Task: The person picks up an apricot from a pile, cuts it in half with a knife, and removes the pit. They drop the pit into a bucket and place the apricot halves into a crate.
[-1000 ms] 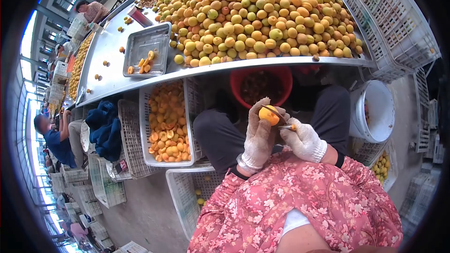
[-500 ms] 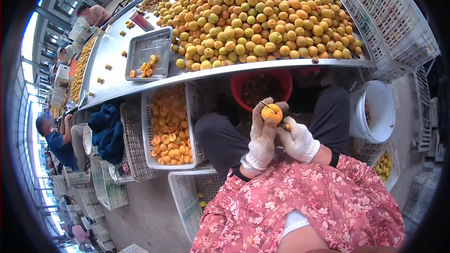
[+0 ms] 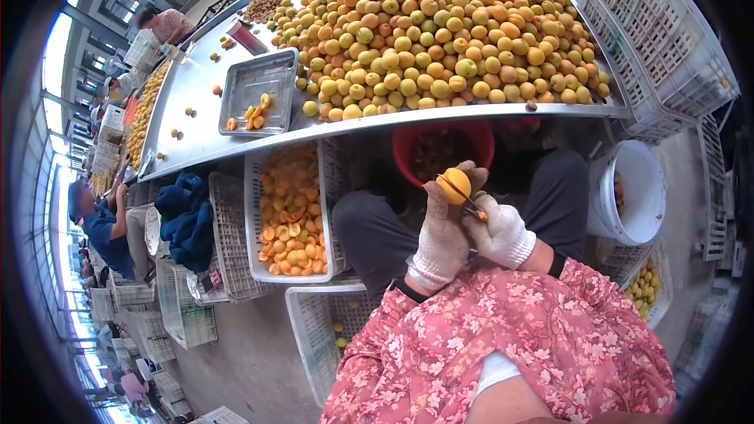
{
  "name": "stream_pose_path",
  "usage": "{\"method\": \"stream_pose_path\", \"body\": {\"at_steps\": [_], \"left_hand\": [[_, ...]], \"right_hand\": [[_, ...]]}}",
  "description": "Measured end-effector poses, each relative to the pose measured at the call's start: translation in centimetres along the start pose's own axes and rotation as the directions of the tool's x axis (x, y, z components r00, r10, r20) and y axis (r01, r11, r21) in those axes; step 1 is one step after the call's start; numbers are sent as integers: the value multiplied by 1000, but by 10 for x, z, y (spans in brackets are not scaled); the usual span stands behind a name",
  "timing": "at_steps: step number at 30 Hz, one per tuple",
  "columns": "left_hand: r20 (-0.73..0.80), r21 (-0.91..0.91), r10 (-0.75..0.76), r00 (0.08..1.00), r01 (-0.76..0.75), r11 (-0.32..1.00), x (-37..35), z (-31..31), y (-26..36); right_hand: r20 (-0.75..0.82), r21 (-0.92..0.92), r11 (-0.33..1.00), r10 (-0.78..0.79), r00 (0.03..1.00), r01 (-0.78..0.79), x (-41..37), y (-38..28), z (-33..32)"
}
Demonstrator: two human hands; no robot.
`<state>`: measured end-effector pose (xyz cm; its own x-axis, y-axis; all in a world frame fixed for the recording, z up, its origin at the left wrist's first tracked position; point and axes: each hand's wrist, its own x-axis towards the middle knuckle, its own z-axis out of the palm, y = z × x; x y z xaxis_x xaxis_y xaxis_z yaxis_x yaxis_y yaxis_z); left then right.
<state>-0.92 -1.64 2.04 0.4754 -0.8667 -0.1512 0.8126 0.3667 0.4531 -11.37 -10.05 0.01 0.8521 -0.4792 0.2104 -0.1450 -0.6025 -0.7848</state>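
My gloved left hand [image 3: 440, 235] is closed around a yellow apricot [image 3: 457, 184], held up between thumb and fingers. A dark cut line runs across the fruit. My gloved right hand [image 3: 501, 234] grips a small knife [image 3: 477, 211], its thin blade reaching to the apricot; most of the handle is hidden in the glove. Beyond my hands, under the table edge, stands a red basin [image 3: 403, 159] with dark brown contents. Left of my knees a white crate [image 3: 254, 247] is filled with apricot halves [image 3: 292, 247].
A big heap of whole apricots [image 3: 424, 39] covers the metal table [image 3: 184, 137]. On it a clear tray [image 3: 232, 102] contains several cut pieces. To my right are a white bucket [image 3: 648, 196] and stacked crates [image 3: 652, 39]. A person in dark blue [image 3: 106, 235] sits at left.
The apricot has turned in my left hand, and the cut now shows as a dark line across it. The knife blade has shifted to the fruit's lower right. The view has moved slightly.
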Motion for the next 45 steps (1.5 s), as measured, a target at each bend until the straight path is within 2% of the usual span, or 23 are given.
{"method": "stream_pose_path", "body": {"at_steps": [2,4,6,8,12,14,16,20,22,23,26,28,29,32,34,35,37,41,45], "left_hand": [[-14,-55,-17,1000,16,998,2,-5,1],[-44,34,74,996,-73,997,2,-4,4],[-26,-1,77,997,-77,997,4,-10,3],[10,-94,2,1000,-1,996,4,-13,2],[11,-146,-33,999,34,989,4,-17,2],[-25,-57,-24,999,23,998,3,-10,5],[-27,-32,-21,999,20,999,3,-12,6],[-7,8,36,999,-36,999,4,-15,7],[-18,70,52,998,-51,996,1,-15,6],[-22,132,63,998,-59,990,1,-15,6],[-33,89,5,999,-2,996,0,-16,6],[-28,80,2,1000,1,997,-3,-12,7],[-25,75,4,1000,-2,997,-5,-11,9],[5,61,-7,1000,7,998,-7,-10,11],[24,65,0,1000,-1,998,-10,-5,12],[43,69,6,999,-9,998,-11,-3,12],[55,111,27,998,-33,993,-13,-1,10],[88,169,77,993,-91,981,-14,-6,5],[53,184,79,995,-87,979,-17,-8,-1]], "right_hand": [[-17,-28,1000,-5,1000,5,2,0,-2],[54,-157,987,38,998,-29,4,1,-4],[44,-168,986,29,999,-21,4,7,0],[35,-176,984,21,999,-14,3,14,6],[27,-86,996,15,1000,-13,1,25,11],[28,-61,998,14,1000,-12,1,25,12],[35,3,999,43,998,-44,2,21,8],[68,1,1000,31,997,-31,4,14,-1],[103,-224,974,-11,995,34,6,13,-4],[106,-223,974,-14,994,38,5,14,-3],[91,-183,983,31,995,-14,3,18,0],[95,247,968,15,995,-38,2,16,2],[93,246,969,16,996,-39,1,15,1],[124,192,979,45,991,-68,1,9,-5],[37,-173,982,-71,997,76,3,8,-9],[35,-174,982,-71,997,76,4,8,-11],[-19,-282,941,-203,979,190,4,9,-14],[-8,-302,925,-244,970,231,1,11,-15],[44,-324,910,-259,965,259,0,19,-14]]}}
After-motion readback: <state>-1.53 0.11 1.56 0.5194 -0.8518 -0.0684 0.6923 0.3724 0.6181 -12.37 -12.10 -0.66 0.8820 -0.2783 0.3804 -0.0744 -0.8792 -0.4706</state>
